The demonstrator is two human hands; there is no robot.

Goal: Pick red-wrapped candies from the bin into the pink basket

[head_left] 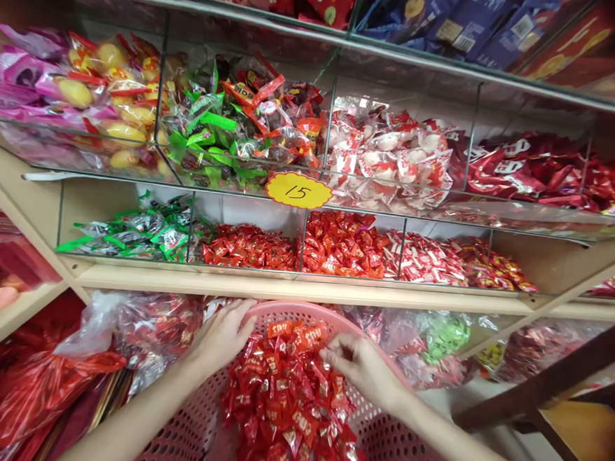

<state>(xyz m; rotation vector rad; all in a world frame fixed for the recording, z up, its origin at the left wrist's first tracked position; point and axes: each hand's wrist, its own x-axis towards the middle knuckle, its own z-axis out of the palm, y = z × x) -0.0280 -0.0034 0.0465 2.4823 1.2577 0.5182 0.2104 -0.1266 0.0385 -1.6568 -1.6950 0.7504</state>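
Observation:
A pink perforated plastic basket (pixel 167 431) stands below the shelf, holding a heap of red wrapped candies (pixel 285 397). My left hand (pixel 226 334) is closed over the basket's far rim, left of centre, with the thumb on the inner side. Over the right part of the heap, my right hand (pixel 358 364) has its fingers curled inward, the fingertips close to the candies. Whether a candy is between those fingers I cannot make out.
Divided shelf bins ahead hold red candies (pixel 343 243), green-wrapped ones (pixel 149 230) and bagged sweets (pixel 392 148). A yellow price tag (pixel 299 190) reads 15. Plastic bags (pixel 55 381) lie at left, and a dark wooden bar (pixel 534 380) slants at right.

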